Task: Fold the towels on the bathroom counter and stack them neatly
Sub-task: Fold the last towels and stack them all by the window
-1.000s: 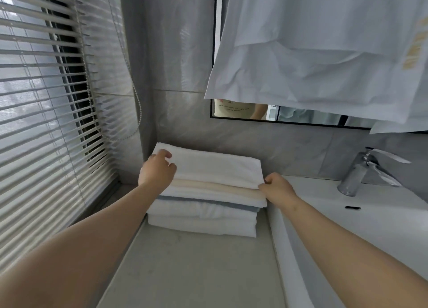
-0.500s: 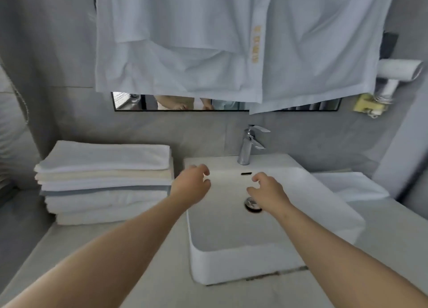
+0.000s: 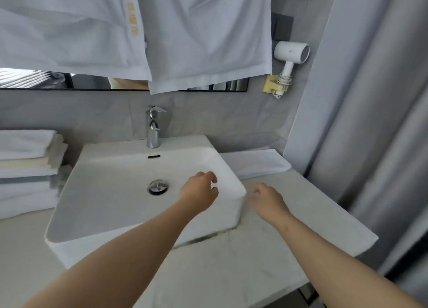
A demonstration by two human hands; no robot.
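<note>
Left hand (image 3: 199, 192) and right hand (image 3: 268, 201) hang loosely curled, empty; 1 stack of folded white, cream and grey towels (image 3: 25, 168), 1 flat white towel (image 3: 254, 163).

Person: 2 arms in view, bare along the whole visible length, forearm to wrist. Left hand (image 3: 199, 192) and right hand (image 3: 269, 200) bare too. Mirror (image 3: 34, 79) reflects 1 small patch of cream garment (image 3: 128, 83) at its lower edge; detail too small to tell.
</note>
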